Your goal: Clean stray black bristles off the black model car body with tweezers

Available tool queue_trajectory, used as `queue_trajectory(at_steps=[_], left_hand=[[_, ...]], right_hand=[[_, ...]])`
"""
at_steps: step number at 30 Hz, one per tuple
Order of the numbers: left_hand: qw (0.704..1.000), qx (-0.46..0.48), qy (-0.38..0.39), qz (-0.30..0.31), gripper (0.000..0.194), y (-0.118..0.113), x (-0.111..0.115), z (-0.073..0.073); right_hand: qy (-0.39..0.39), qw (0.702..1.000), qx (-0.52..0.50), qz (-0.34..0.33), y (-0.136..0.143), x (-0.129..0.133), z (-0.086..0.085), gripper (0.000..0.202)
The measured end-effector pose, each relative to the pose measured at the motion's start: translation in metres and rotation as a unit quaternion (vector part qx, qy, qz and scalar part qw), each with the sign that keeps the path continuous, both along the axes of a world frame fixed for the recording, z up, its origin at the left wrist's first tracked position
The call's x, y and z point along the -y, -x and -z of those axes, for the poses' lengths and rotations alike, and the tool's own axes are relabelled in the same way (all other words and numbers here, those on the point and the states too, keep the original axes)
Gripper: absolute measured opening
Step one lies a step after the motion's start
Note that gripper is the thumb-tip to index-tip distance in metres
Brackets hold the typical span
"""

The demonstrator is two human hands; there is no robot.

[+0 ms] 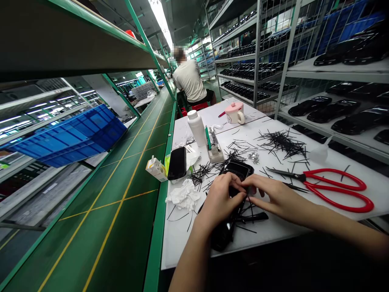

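Note:
A glossy black model car body (pixel 223 237) lies on the white table, running away from me, mostly covered by my hands. Over its middle, my left hand (pixel 223 194) is closed, thumb and fingers curled together against the car; what they pinch is hidden. From the right, my right hand (pixel 273 196) meets it, fingertips pinched around what looks like a thin black strip (pixel 250 202). Beside the car lies a flat black piece (pixel 257 217). Loose black strips (pixel 282 142) are heaped beyond my right hand, and red-handled scissors (pixel 334 184) rest at the right.
A green conveyor belt (pixel 121 219) runs along the left. On the table stand a white bottle (pixel 197 127), a pink-lidded mug (pixel 234 113), a phone (pixel 177 163), crumpled tissue (pixel 184 195) and a small metal fixture (pixel 215 148). A person (pixel 190 81) sits ahead; racks of car bodies (pixel 331 111) stand right.

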State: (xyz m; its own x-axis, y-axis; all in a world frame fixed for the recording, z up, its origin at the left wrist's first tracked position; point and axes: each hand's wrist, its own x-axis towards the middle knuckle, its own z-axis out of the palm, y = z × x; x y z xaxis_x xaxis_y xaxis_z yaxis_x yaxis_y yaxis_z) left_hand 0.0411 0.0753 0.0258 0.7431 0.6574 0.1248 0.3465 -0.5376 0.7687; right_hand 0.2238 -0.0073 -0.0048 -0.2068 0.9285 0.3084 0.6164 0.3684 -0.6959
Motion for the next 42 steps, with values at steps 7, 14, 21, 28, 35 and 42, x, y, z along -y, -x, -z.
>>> queue_trajectory(at_steps=[7,14,21,28,35,42], left_hand=[[1.000,0.016,0.004,-0.009,0.019,0.000,0.000,0.004],[0.997,-0.002,-0.075,0.024,0.026,0.002,-0.001,-0.002],[0.996,-0.023,-0.084,0.031,0.026,0.004,0.001,0.002],[0.995,-0.025,-0.089,0.029,0.024,0.002,-0.001,0.004],[0.995,-0.032,-0.092,0.003,0.027,0.002,0.003,0.005],[0.998,-0.016,-0.061,-0.005,0.035,0.003,0.003,0.004]], right_hand=[[-0.136,0.989,0.038,0.039,0.010,-0.002,0.014,0.016],[-0.124,0.991,-0.007,0.051,0.003,0.008,0.011,0.010],[0.001,0.995,-0.092,0.044,-0.001,0.019,0.010,0.017],[0.133,0.982,-0.134,0.014,-0.001,0.014,0.006,0.030],[0.237,0.965,-0.104,-0.038,-0.008,0.001,-0.001,0.041],[0.279,0.950,-0.072,-0.118,-0.013,-0.014,-0.006,0.038]])
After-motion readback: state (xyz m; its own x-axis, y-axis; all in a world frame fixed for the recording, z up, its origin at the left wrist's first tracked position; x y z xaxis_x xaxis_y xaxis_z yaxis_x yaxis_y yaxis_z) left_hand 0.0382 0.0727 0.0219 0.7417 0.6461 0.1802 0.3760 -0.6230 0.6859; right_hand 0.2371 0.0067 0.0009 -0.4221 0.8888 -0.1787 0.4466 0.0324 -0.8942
